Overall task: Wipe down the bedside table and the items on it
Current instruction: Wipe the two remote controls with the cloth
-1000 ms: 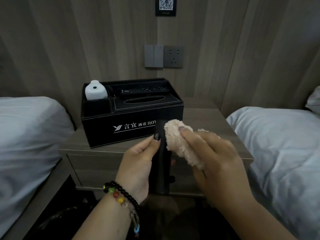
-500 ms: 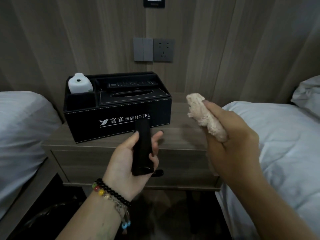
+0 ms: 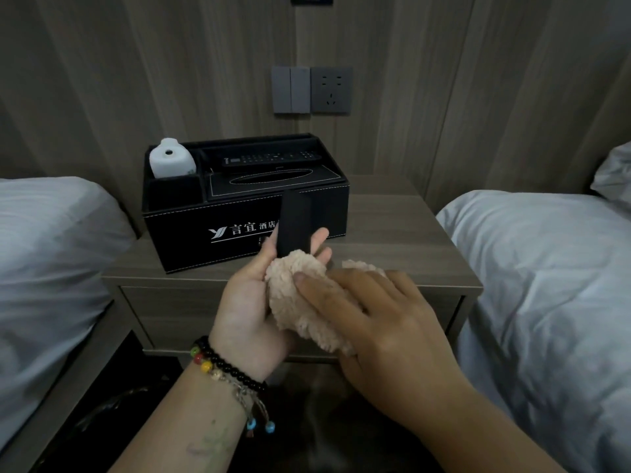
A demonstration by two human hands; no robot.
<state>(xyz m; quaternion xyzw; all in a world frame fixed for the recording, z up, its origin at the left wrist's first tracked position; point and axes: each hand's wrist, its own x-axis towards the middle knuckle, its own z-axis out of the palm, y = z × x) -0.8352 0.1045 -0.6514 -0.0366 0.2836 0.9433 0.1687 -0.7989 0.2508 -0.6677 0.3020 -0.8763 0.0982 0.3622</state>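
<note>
— Fluffy beige cloth (image 3: 300, 302): where is it?
— Bunched in your right hand (image 3: 382, 322), fingers curled round it, pressed onto the black remote (image 3: 295, 227).
— And your left hand (image 3: 252, 302)?
— It grips the remote upright above the tabletop (image 3: 392, 233) edge.

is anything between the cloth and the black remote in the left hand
Nothing visible. The right hand presses the fluffy cloth straight onto the black remote that the left hand holds.

white-sheeted bed (image 3: 51, 254) left, another (image 3: 546, 268) right; wall switches (image 3: 291, 89) beside socket (image 3: 330, 90)
</note>
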